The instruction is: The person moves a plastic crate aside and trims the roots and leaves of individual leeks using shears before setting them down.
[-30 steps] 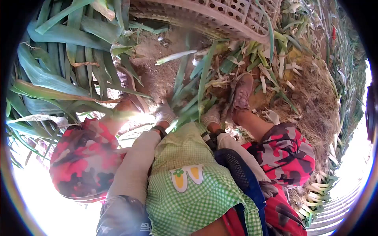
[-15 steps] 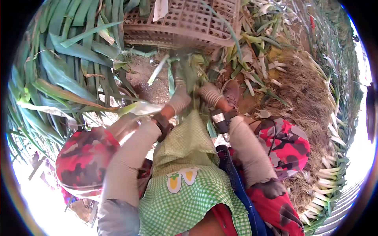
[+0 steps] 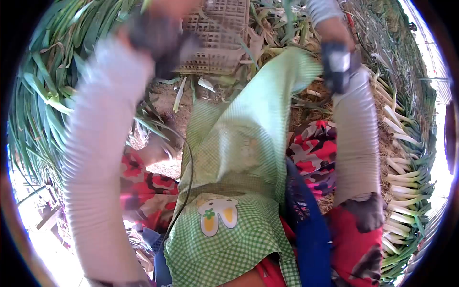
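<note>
My left hand [image 3: 174,6] is at the top edge, smeared by motion. Its fingers are out of the picture, beyond a dark wristband. A striped glove covers my right hand [image 3: 322,10], cut off by the top edge at the upper right; its fingers cannot be seen. A black device with a pale face sits on that wrist. Below and left of the right hand, the green checked apron [image 3: 248,129] is raised and spread. Whether a hand holds its corner cannot be made out. Nearest to the left hand is a perforated plastic crate [image 3: 215,40].
Long green leek leaves [image 3: 48,62] are heaped on the left. Leeks with white stalks [image 3: 401,191] line the right side. Leaf scraps [image 3: 206,85] lie on the bare soil [image 3: 165,98]. A thin dark cord [image 3: 190,167] hangs across the apron.
Both hands have moved up and apart from low between the legs, where they were close together at some green leaves. The apron has lifted and spread towards the upper right.
</note>
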Demonstrator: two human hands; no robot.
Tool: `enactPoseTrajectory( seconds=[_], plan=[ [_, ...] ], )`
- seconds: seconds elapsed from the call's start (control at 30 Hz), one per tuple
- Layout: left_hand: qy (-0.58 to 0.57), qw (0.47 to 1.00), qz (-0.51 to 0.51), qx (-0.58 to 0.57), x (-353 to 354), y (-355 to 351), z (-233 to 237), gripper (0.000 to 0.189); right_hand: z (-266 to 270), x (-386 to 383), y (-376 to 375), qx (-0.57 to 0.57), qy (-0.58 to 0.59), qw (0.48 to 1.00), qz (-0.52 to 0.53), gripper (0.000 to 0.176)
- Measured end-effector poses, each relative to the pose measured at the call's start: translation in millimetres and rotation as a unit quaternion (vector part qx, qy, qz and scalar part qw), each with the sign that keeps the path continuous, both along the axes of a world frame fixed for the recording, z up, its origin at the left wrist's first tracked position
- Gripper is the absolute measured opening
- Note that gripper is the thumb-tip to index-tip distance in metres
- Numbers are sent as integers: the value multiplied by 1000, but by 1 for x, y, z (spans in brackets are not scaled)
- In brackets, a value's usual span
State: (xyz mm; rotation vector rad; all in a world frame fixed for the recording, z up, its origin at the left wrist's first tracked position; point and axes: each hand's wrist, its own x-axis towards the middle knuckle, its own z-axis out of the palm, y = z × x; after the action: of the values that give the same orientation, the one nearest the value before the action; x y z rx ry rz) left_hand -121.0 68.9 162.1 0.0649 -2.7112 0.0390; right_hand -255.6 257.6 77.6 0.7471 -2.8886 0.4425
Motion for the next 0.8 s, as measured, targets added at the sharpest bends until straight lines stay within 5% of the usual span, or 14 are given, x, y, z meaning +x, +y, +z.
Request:
enactPoseTrajectory(
  seconds=[0.07,0.1,0.13,0.2,0.23,0.3,0.37,0.47,0.53,0.6,0.67,0.73,0.77,0.8],
  plan=[
    [-117,991,-5,61,49,24,-42,69,-17,15,2,22,-20,999,-36,35],
    [-217,957,-21,193,86,36,-78,68,-30,28,2,14,-58,998,-17,34],
    [-352,909,-47,220,124,42,-115,49,-45,48,6,-3,-103,994,21,34],
    [-482,836,-106,239,213,47,-213,69,-90,97,21,-91,-253,950,158,40],
    [-610,754,-72,233,237,57,-209,69,-125,111,21,-48,-268,936,222,42],
    [-667,689,-36,281,280,56,-224,58,-171,156,16,44,-329,896,295,44],
    [-642,710,-32,286,309,33,-270,63,-191,207,13,164,-388,848,322,44],
    [-610,726,-3,317,301,14,-234,53,-217,248,13,411,-370,733,396,32],
    [-576,738,-30,350,303,-9,-215,47,-258,243,25,352,-371,777,365,31],
    [-467,812,71,341,307,-12,-156,39,-271,230,34,302,-381,822,298,31],
    [-332,897,41,290,329,-42,-104,37,-261,210,32,262,-395,859,195,31],
    [-377,845,246,288,335,-39,-8,39,-255,203,32,243,-369,873,208,32],
    [-307,859,215,347,362,-38,12,30,-274,199,29,260,-369,868,206,34],
    [-409,806,349,246,410,-58,16,25,-293,196,28,276,-370,863,204,36]
  ],
)
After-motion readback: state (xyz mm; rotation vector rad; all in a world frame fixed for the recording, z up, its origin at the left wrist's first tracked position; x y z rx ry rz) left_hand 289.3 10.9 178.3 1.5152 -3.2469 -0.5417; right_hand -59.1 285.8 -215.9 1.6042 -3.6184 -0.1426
